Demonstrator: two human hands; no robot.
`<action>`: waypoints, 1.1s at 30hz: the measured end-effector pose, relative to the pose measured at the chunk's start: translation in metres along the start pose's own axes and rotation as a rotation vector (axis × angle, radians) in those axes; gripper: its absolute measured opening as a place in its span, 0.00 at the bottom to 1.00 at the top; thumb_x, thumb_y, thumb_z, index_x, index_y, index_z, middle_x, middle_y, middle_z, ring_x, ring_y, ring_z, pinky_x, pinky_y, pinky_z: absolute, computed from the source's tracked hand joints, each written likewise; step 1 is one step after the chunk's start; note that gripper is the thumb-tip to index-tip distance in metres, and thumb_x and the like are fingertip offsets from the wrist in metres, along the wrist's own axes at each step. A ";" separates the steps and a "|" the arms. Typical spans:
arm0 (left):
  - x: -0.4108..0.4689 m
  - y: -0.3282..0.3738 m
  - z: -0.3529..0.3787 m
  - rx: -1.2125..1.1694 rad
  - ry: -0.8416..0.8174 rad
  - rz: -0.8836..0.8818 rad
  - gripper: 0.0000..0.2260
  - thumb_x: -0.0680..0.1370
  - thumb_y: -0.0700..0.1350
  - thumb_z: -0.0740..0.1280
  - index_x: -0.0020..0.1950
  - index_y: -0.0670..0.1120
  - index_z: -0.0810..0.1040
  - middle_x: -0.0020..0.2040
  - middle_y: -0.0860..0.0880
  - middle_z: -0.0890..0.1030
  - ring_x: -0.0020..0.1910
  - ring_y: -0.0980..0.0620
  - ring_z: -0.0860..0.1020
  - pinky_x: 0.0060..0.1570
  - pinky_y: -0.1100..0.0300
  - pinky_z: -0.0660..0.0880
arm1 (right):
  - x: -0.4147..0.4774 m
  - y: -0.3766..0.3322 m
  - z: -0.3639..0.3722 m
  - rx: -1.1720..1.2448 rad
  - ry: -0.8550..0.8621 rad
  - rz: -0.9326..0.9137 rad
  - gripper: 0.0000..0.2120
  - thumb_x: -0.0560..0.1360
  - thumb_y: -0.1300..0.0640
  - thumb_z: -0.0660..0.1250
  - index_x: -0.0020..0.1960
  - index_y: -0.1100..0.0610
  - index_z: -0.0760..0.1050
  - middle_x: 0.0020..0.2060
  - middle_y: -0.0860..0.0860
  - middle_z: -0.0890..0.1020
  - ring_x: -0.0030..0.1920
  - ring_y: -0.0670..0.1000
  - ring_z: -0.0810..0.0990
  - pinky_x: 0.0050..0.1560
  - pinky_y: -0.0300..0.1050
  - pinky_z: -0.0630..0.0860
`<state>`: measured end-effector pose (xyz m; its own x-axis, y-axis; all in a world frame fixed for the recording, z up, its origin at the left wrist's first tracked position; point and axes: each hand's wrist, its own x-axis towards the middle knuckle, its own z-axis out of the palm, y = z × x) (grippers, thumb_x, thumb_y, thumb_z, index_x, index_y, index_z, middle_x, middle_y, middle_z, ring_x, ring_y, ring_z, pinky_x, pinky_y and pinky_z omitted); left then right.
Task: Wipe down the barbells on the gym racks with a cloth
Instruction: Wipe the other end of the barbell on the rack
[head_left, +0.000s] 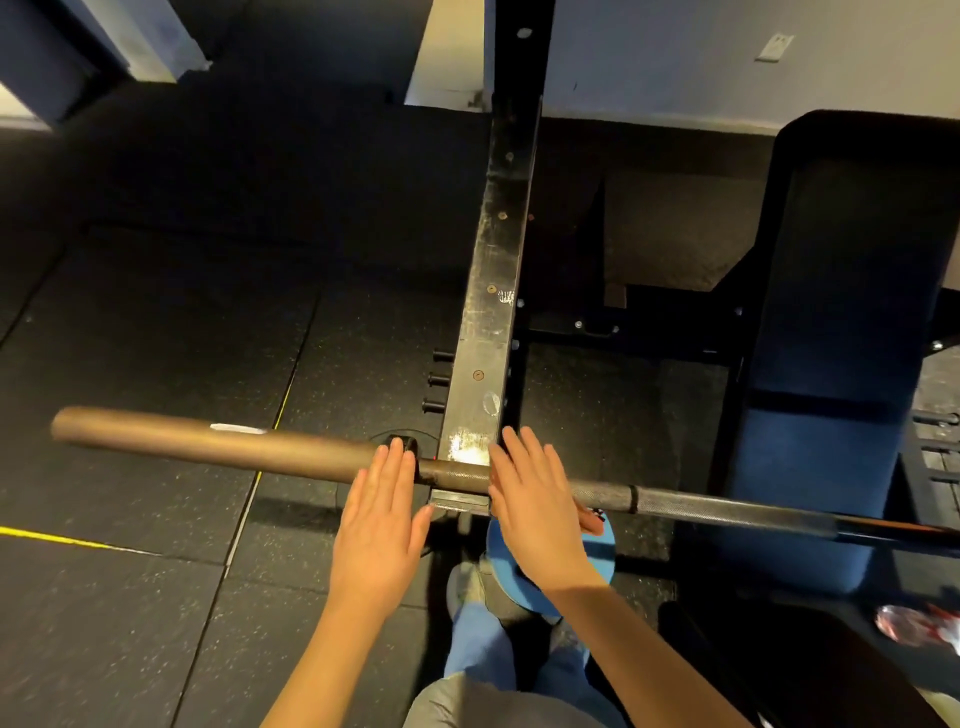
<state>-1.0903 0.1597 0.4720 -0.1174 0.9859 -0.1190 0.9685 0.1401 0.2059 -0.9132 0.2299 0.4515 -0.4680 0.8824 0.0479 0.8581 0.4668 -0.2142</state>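
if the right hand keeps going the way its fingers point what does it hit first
Most likely the black rack upright. The right hand lies flat over the barbell, its fingertips ending right at the upright's scuffed lower part; depth is unclear, so contact is uncertain.

Dim, warm light; dark floor, wide-angle bending at edges

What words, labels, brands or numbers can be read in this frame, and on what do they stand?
No text is readable.
The white sticker on the barbell: too blurred to read.
The crinkled wrapper at the lower right: red and white print, too blurred to read.
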 end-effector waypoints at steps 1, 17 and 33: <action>-0.001 -0.001 0.000 0.000 0.010 0.002 0.30 0.83 0.57 0.42 0.75 0.39 0.62 0.76 0.42 0.62 0.76 0.50 0.54 0.75 0.58 0.42 | 0.008 -0.007 0.000 0.017 -0.011 -0.049 0.24 0.73 0.54 0.72 0.68 0.57 0.74 0.68 0.56 0.74 0.70 0.58 0.71 0.68 0.56 0.66; -0.007 -0.011 0.006 -0.099 0.086 0.035 0.26 0.80 0.51 0.52 0.75 0.40 0.64 0.76 0.44 0.62 0.76 0.50 0.55 0.74 0.56 0.47 | 0.016 -0.013 -0.007 0.023 -0.065 -0.162 0.20 0.71 0.53 0.73 0.62 0.54 0.77 0.64 0.54 0.77 0.66 0.57 0.74 0.64 0.55 0.71; 0.005 -0.020 0.000 -0.070 0.010 0.032 0.27 0.80 0.54 0.50 0.76 0.41 0.61 0.77 0.45 0.60 0.76 0.49 0.56 0.74 0.56 0.48 | 0.019 -0.023 -0.078 0.388 0.010 0.047 0.09 0.81 0.54 0.62 0.58 0.56 0.74 0.54 0.50 0.75 0.50 0.43 0.69 0.46 0.34 0.65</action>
<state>-1.1105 0.1614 0.4677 -0.0889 0.9908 -0.1018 0.9541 0.1140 0.2769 -0.9253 0.2411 0.5335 -0.4264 0.9037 0.0387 0.7339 0.3707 -0.5692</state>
